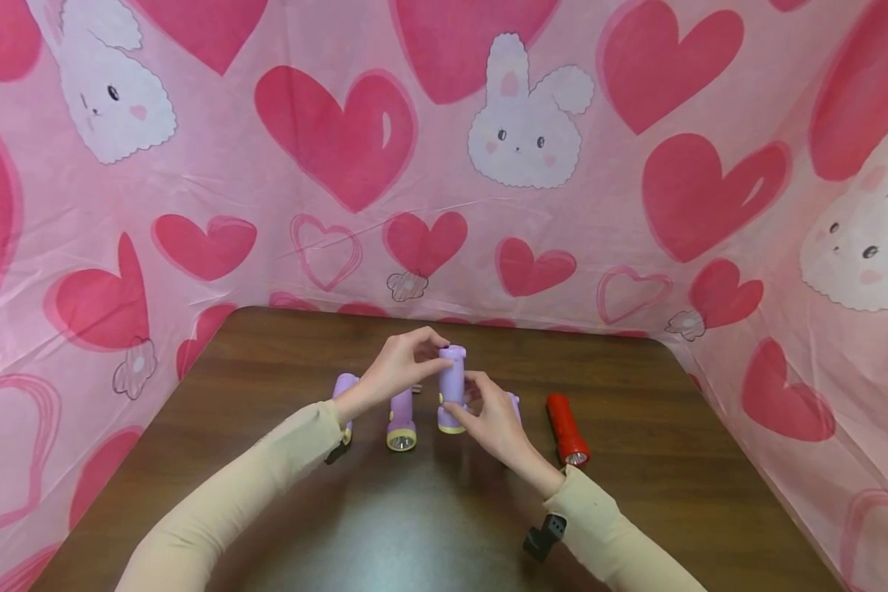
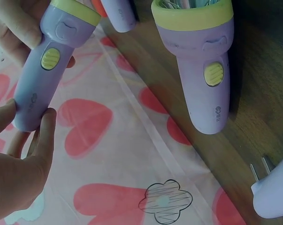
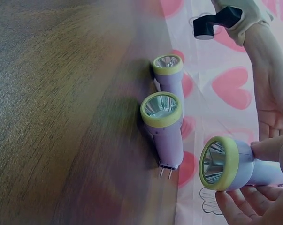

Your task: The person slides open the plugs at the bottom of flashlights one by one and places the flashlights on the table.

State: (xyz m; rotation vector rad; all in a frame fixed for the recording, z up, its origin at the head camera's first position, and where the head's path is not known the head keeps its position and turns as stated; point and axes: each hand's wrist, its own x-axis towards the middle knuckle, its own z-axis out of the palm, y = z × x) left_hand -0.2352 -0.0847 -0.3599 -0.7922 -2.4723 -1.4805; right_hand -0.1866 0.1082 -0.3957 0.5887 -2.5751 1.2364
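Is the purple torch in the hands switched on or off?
Off, it seems: the held purple torch shows a dark lens with no glow in the right wrist view. Both the left hand and right hand grip it.

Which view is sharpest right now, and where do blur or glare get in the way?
Head view is sharpest, though the table shows a soft sheen near the sleeves. Left wrist view: the held flashlight is clear, the left hand soft up close. Right wrist view: tabletop smeared at left, lens reflectors bright.

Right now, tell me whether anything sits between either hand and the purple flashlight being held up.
Nothing visible does. The left hand pinches the top of the purple flashlight and the right hand grips its lower body, both in direct contact.
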